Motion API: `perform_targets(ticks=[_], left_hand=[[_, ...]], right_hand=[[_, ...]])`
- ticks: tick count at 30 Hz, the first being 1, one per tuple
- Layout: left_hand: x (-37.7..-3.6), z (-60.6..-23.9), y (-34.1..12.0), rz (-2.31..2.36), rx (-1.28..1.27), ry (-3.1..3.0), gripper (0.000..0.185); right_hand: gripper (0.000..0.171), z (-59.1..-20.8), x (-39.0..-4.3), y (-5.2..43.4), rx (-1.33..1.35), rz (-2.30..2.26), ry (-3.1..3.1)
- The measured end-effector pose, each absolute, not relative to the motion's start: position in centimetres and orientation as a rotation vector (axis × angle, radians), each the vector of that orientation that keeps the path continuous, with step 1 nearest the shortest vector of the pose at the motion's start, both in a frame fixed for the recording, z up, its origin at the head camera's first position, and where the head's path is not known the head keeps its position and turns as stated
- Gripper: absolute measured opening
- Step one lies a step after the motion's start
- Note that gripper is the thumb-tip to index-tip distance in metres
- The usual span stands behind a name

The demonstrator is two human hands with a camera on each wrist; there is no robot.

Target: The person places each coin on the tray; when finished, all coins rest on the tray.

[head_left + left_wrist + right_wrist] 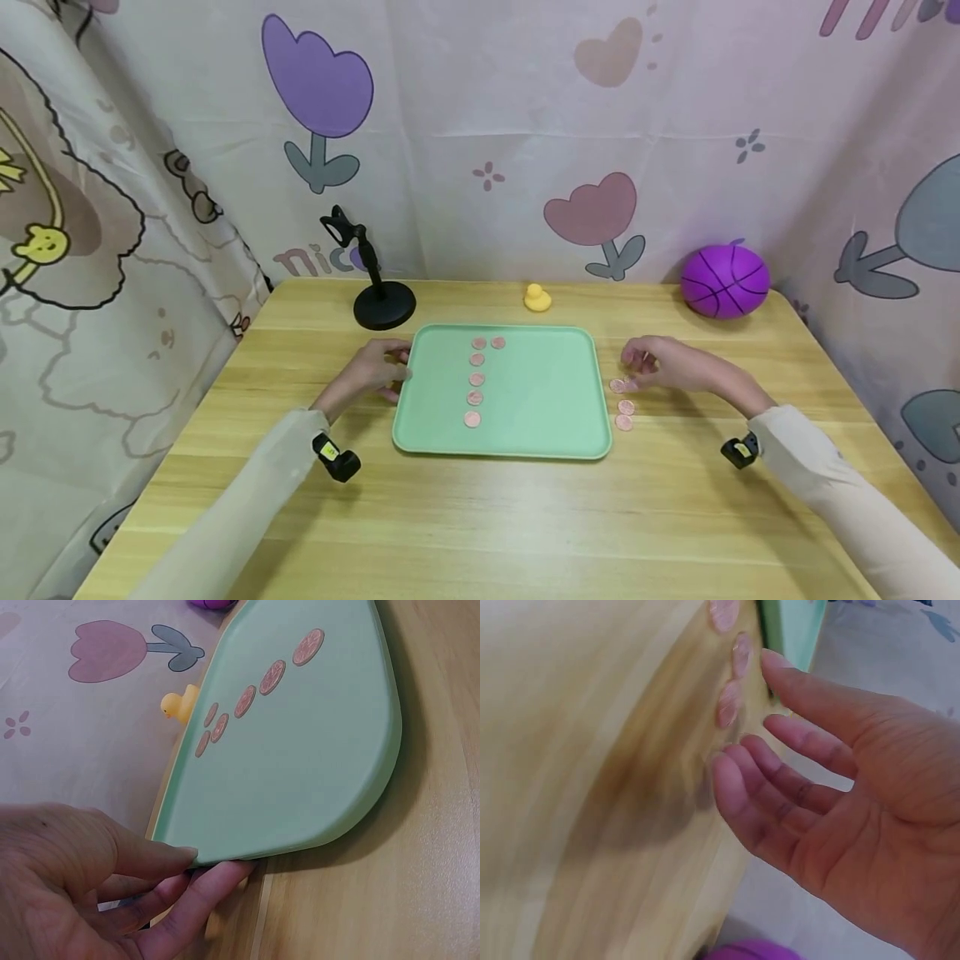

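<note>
Wooden table [480, 525], tray [547, 400] between hands [372, 367] [671, 364]

We see a plain off-white left sleeve [251, 500] and a matching right sleeve [847, 500], both loose, with soft creases in the cloth. Beyond them, the left hand [375, 367] and right hand [671, 364] are bare. Near the left sleeve's end we find a small, boxy black left camera [342, 465] with a bright yellow-green patch [328, 451], its dark mark too small to read; the right camera [732, 454] is black too, with a similar yellowish patch.
</note>
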State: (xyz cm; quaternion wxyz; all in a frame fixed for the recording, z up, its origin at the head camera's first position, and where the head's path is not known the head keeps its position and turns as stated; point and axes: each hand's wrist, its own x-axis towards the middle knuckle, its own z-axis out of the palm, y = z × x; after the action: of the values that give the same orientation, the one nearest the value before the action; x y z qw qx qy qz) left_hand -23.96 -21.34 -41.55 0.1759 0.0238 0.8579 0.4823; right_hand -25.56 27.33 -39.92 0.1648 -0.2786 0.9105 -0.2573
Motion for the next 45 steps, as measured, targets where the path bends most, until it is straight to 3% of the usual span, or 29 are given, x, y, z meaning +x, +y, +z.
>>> perform_targets(ticks=[14,26,45], left_hand=[[-23.6,-41.3,-21.9,1.350,0.040,2.426,0.059],[-24.0,-41.2,-21.0,1.378,0.062,2.406,0.055],[-23.9,-41.6,-21.5,1.405,0.055,2.403,0.053]], right_hand=[[0.016,-42.5,-25.7,27.9,-0.840,-0.905,2.610],[0.005,-41.1,-25.3,27.4,-0.589,-1.098,2.562],[0.014,-41.1,-28.2,19.9,-0.516,-1.322,2.403]])
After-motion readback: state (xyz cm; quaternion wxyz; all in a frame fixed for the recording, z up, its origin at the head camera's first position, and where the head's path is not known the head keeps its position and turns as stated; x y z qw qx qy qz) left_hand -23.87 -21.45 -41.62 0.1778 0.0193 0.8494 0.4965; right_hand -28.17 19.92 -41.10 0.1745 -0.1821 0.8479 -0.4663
